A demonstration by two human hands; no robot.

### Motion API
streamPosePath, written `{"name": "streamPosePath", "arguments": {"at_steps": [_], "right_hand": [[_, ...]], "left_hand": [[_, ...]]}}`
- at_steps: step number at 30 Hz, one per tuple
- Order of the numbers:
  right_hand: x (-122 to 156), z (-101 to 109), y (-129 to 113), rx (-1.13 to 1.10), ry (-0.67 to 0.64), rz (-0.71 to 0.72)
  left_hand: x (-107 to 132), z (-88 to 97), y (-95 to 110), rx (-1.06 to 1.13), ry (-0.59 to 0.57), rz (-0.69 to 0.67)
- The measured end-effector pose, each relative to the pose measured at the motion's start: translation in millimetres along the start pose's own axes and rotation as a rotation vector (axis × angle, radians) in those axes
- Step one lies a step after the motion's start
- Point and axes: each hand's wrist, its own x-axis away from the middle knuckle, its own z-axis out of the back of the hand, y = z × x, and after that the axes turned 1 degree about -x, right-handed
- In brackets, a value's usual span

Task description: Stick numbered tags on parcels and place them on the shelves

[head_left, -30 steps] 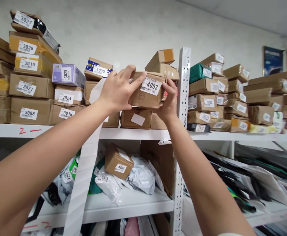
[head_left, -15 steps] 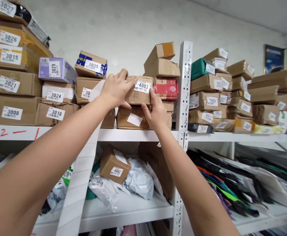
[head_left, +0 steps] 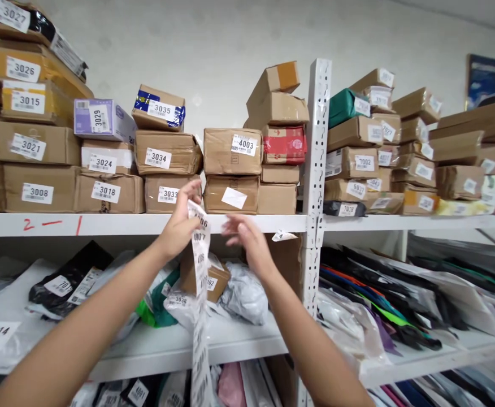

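Observation:
In front of the upper shelf's edge, my left hand [head_left: 179, 226] pinches the top of a long strip of number labels [head_left: 200, 246]. Printed numbers such as 4007 show on the strip, which hangs down past the lower shelf. My right hand [head_left: 250, 243] is just right of the strip, touching nothing, its fingers loosely bent, apart and slightly blurred. Above the hands, a cardboard box labelled 4003 [head_left: 226, 152] rests on a box with a blank white label [head_left: 213, 195]. Behind the strip lies a tilted cardboard box [head_left: 217, 281], its label partly covered.
Numbered boxes stand stacked to the left, among them a purple box [head_left: 118, 121]. A perforated white post [head_left: 318, 147] divides this rack from the right one. Bagged parcels [head_left: 245, 294] lie on the lower shelf, and flat packages [head_left: 383, 299] fill the right rack's lower shelf.
Both hands have let go of the box labelled 4003 and moved down from it. The label strip has turned, so its printed numbers now face me.

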Motion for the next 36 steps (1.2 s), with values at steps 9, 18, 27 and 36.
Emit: {"name": "streamPosePath", "arguments": {"at_steps": [9, 18, 27, 36], "right_hand": [[95.7, -63.7, 19.6, -0.383, 0.178, -0.391], [114.4, -81.9, 12.8, -0.340, 0.350, -0.483], [131.2, -94.9, 0.7, -0.261, 0.396, -0.484], [139.2, -79.8, -9.9, -0.096, 0.381, -0.357]], "left_hand": [[92.1, -11.4, -18.7, 0.338, 0.254, 0.460], [126.4, 1.9, -13.5, 0.378, 0.290, 0.604], [140.9, 10.5, -6.3, 0.391, 0.265, 0.649], [157.4, 0.5, -7.3, 0.291, 0.028, 0.603]]}}
